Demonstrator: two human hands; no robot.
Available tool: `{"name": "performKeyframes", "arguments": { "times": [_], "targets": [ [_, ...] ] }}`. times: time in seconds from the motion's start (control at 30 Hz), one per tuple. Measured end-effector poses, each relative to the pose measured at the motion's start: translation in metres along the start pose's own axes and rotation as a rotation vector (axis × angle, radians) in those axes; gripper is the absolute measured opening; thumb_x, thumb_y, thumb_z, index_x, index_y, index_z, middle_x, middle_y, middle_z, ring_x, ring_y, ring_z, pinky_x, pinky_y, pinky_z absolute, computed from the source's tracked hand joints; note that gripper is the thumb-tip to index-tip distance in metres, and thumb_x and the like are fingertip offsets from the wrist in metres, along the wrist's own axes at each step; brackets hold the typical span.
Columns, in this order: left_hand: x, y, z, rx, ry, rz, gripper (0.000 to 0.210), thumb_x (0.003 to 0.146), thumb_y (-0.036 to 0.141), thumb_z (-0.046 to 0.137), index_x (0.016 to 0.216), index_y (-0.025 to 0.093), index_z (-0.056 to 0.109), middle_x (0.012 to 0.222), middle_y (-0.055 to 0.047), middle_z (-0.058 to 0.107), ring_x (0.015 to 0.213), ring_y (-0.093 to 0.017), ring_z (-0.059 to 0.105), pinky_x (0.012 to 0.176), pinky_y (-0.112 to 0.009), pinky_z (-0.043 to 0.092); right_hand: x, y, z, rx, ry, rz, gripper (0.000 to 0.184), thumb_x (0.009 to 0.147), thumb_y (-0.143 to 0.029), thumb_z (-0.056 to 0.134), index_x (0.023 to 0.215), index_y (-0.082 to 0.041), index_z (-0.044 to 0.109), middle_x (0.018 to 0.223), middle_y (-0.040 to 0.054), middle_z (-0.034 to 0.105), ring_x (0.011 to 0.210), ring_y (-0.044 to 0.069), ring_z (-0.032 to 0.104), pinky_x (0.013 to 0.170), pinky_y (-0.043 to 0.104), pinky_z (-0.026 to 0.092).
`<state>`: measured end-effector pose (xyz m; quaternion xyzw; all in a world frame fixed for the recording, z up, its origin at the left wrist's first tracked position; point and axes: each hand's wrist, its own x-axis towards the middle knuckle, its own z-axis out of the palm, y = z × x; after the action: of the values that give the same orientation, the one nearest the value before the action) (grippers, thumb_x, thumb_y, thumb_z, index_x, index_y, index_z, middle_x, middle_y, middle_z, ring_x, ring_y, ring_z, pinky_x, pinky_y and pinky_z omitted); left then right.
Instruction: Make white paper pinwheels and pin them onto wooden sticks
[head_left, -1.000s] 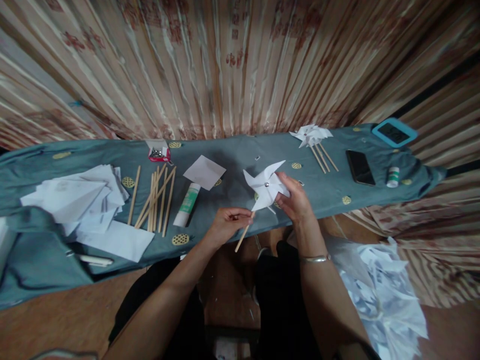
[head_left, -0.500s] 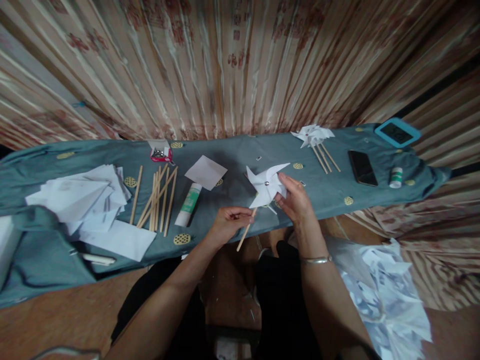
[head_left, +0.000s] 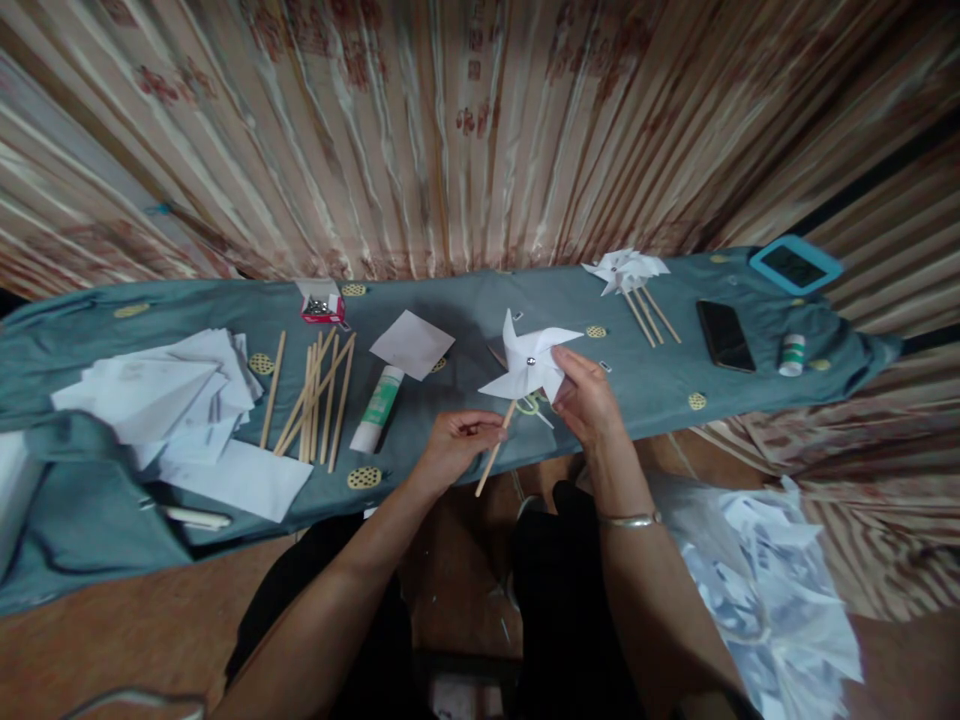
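A white paper pinwheel (head_left: pixel 529 362) with a silver pin at its centre is held up over the near side of the table. My left hand (head_left: pixel 463 448) is closed round its wooden stick (head_left: pixel 495 463) just below the blades. On the other side, my right hand (head_left: pixel 589 395) has its thumb and fingers at the right-hand blade, closed on the paper. Behind the pinwheel lie scissors (head_left: pixel 533 405) with a pale green handle, mostly hidden. A square of white paper (head_left: pixel 412 344) and a green-and-white glue stick (head_left: pixel 376 410) lie to the left.
Farther left are several wooden sticks (head_left: pixel 307 400), a paper pile (head_left: pixel 169 390) and a red box of pins (head_left: pixel 321 302). Finished pinwheels (head_left: pixel 630 272), a phone (head_left: pixel 724 335), another glue tube (head_left: pixel 792 355) and a blue-framed timer (head_left: pixel 796 264) sit right. A bag of paper pieces (head_left: pixel 780 590) stands below.
The pinwheel's blades have turned on the pin, and its head sits slightly more to the left. Both hands keep nearly the same place.
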<state>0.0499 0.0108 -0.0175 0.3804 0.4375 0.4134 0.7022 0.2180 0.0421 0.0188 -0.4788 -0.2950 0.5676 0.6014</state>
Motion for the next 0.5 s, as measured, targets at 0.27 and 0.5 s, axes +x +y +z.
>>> {"name": "performKeyframes", "arguments": {
  "times": [0.27,0.5],
  "targets": [
    [0.0011,-0.0006,0.0008,0.002,0.026,-0.001,0.027,0.047,0.03,0.085,0.068,0.016,0.076,0.057,-0.001,0.067,0.051,-0.009,0.054,0.054,-0.022,0.043,-0.0007,0.0009,0.0004,0.001,-0.006,-0.001,0.028,0.056,-0.041,0.082,0.071,-0.021,0.068,0.073,0.002,0.074,0.073,0.02,0.069,0.061,0.03,0.057],
    [0.0012,0.0012,0.0034,-0.022,0.047,0.009,0.026,0.046,0.03,0.085,0.066,0.016,0.075,0.054,0.0,0.066,0.049,-0.008,0.052,0.052,-0.021,0.043,-0.0007,0.0023,0.0013,0.028,-0.008,0.02,0.03,0.054,-0.04,0.083,0.072,-0.021,0.069,0.066,0.0,0.071,0.066,0.017,0.068,0.05,0.024,0.051]
  ]
}}
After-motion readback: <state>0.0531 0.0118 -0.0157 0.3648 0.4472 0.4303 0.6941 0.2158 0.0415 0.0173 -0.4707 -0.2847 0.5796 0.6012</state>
